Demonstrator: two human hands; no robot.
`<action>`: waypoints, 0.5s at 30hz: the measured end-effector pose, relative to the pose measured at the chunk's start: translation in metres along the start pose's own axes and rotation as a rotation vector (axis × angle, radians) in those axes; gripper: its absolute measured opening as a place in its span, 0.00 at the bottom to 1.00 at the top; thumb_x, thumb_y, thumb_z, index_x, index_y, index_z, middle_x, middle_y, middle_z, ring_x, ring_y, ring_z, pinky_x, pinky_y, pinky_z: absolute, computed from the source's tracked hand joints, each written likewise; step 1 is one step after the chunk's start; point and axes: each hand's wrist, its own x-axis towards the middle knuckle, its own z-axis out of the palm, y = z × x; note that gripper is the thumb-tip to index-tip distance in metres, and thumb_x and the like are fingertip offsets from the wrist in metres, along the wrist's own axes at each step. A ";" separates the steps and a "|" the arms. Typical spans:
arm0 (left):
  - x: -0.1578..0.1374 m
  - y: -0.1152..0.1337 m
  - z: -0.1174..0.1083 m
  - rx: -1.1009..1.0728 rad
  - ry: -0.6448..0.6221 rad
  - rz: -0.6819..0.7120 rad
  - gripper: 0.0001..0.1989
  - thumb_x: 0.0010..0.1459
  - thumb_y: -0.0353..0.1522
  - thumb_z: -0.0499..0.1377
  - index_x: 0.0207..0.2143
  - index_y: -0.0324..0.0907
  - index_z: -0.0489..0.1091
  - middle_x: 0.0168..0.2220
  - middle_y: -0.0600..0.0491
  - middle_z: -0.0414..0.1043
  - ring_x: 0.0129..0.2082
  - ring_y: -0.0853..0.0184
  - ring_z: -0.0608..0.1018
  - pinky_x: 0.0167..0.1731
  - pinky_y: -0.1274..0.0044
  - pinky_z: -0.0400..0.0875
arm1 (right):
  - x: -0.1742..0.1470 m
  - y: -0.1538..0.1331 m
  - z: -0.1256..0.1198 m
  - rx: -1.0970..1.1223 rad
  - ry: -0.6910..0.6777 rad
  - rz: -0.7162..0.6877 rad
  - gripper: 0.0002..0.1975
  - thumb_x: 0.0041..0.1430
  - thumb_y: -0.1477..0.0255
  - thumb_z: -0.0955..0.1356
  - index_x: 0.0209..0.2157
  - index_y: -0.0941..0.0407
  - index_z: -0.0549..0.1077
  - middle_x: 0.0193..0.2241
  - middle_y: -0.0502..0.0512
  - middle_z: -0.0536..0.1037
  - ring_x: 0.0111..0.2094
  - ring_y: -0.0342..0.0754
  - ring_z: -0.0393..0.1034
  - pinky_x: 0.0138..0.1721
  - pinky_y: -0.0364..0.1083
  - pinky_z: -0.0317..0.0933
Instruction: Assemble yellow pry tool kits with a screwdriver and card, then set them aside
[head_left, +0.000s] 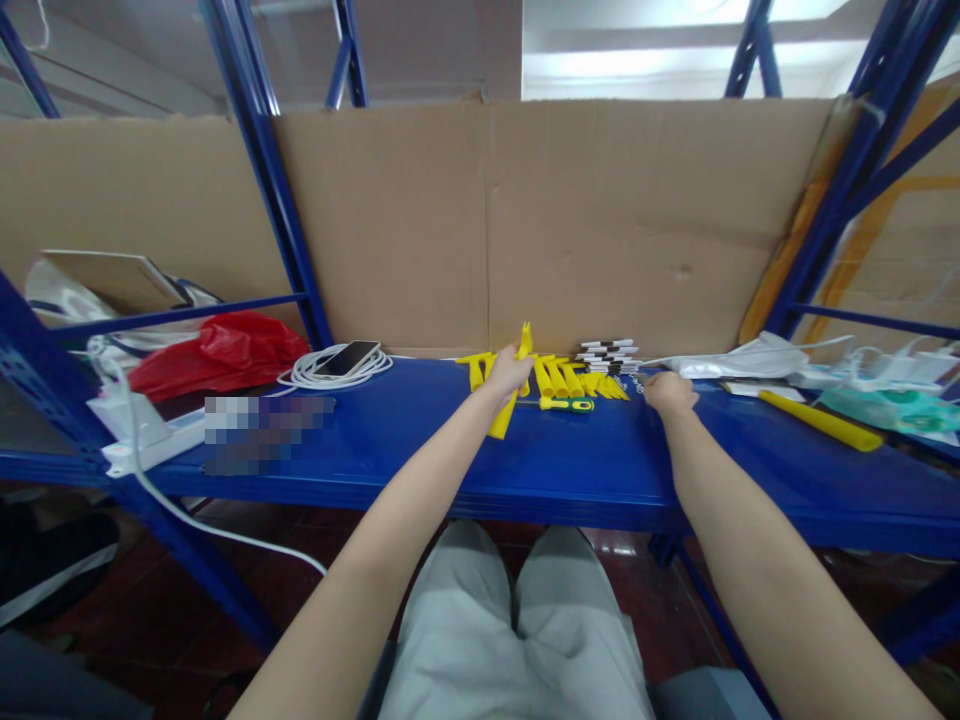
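1. Two bare hands over blue shelf (420,440); left hand (510,374) wrapped round yellow piece (502,418), forked tip up, wide end down toward shelf.
2. Right hand (672,391) at small shiny parts (639,382); fingertips hidden, can't tell if gripping.
3. Yellow piece: looks like light, stiff plastic, maybe slick; thin fork probably the weak bit. Best hold: mid-shaft.
4. More yellow pieces (556,380) behind screwdriver (568,404); black-and-white stack (606,355) near.
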 end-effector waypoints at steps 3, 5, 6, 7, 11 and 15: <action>-0.003 0.005 0.007 -0.162 -0.033 -0.133 0.08 0.55 0.22 0.52 0.36 0.39 0.65 0.18 0.62 0.59 0.13 0.78 0.61 0.16 0.85 0.58 | -0.001 -0.002 0.002 -0.035 -0.017 -0.020 0.16 0.57 0.73 0.64 0.45 0.58 0.78 0.52 0.69 0.73 0.56 0.62 0.64 0.52 0.61 0.61; -0.007 0.005 0.010 -0.256 -0.059 -0.179 0.07 0.54 0.22 0.54 0.30 0.41 0.60 0.17 0.64 0.55 0.12 0.79 0.59 0.15 0.85 0.54 | -0.001 -0.002 0.003 -0.052 -0.030 -0.041 0.16 0.57 0.74 0.64 0.44 0.57 0.78 0.52 0.68 0.73 0.56 0.61 0.64 0.51 0.61 0.61; -0.009 0.004 0.011 -0.288 -0.079 -0.196 0.08 0.54 0.22 0.54 0.28 0.42 0.58 0.16 0.65 0.55 0.11 0.80 0.59 0.15 0.86 0.54 | 0.000 -0.002 0.004 -0.060 -0.034 -0.050 0.16 0.56 0.74 0.64 0.43 0.56 0.78 0.52 0.67 0.73 0.56 0.61 0.64 0.51 0.61 0.61; -0.011 0.003 0.011 -0.318 -0.093 -0.210 0.10 0.54 0.21 0.53 0.27 0.42 0.56 0.16 0.65 0.55 0.11 0.80 0.58 0.15 0.86 0.53 | 0.000 -0.001 0.005 -0.067 -0.037 -0.056 0.15 0.56 0.74 0.64 0.43 0.56 0.79 0.52 0.67 0.73 0.56 0.61 0.64 0.51 0.60 0.61; -0.018 -0.001 0.008 -0.390 -0.186 -0.236 0.11 0.54 0.20 0.50 0.25 0.43 0.53 0.15 0.65 0.54 0.10 0.79 0.57 0.14 0.85 0.53 | 0.000 -0.002 0.006 -0.098 -0.054 -0.062 0.15 0.57 0.73 0.63 0.42 0.57 0.79 0.52 0.67 0.73 0.56 0.61 0.63 0.51 0.59 0.60; -0.022 -0.003 0.005 -0.413 -0.250 -0.259 0.11 0.53 0.20 0.50 0.26 0.43 0.55 0.15 0.64 0.55 0.10 0.79 0.58 0.13 0.85 0.52 | -0.004 -0.006 0.003 -0.145 -0.077 -0.093 0.15 0.57 0.74 0.63 0.43 0.57 0.78 0.53 0.66 0.72 0.58 0.60 0.61 0.53 0.59 0.59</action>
